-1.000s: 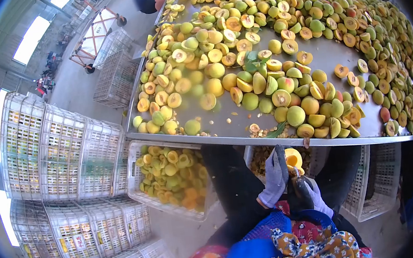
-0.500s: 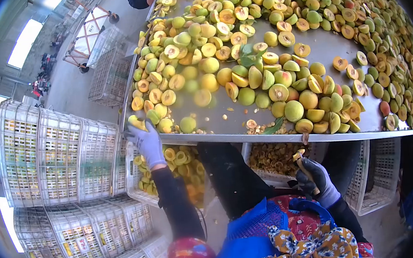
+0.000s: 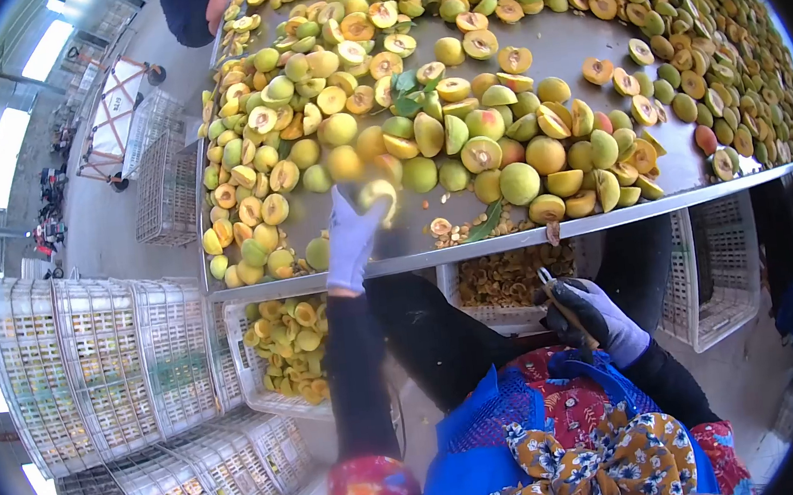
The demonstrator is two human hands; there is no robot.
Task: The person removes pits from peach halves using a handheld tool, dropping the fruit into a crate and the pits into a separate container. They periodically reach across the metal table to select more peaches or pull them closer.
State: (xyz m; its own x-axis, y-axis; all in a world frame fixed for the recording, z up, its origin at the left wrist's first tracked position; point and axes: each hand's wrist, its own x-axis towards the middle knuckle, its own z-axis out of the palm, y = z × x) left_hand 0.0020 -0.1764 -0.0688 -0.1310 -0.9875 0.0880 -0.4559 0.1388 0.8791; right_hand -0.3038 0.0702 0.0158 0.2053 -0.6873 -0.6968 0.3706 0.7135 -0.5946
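Note:
My left hand (image 3: 354, 237), in a pale lavender glove, is over the near edge of the metal table (image 3: 510, 235). A yellow-green piece of fruit (image 3: 378, 199) shows blurred at its fingertips, held between thumb and fingers. Halved and whole fruits (image 3: 518, 183) lie in heaps across the tabletop, with loose pits and a green leaf (image 3: 486, 223) near the edge. My right hand (image 3: 594, 316), gloved in grey and black, is closed around a wooden-handled tool (image 3: 574, 310) with a metal tip, below the table edge.
Under the table are a crate of fruit halves (image 3: 289, 348) and a crate of brownish pieces (image 3: 514, 279). Stacked white crates (image 3: 101, 352) stand at the left. Another person's hand (image 3: 218, 9) is at the far left corner. An open crate (image 3: 725, 264) sits at right.
My left hand has moved right, from the table's left corner to over the bare metal. The view has shifted. The pale piece at the tool's tip no longer shows.

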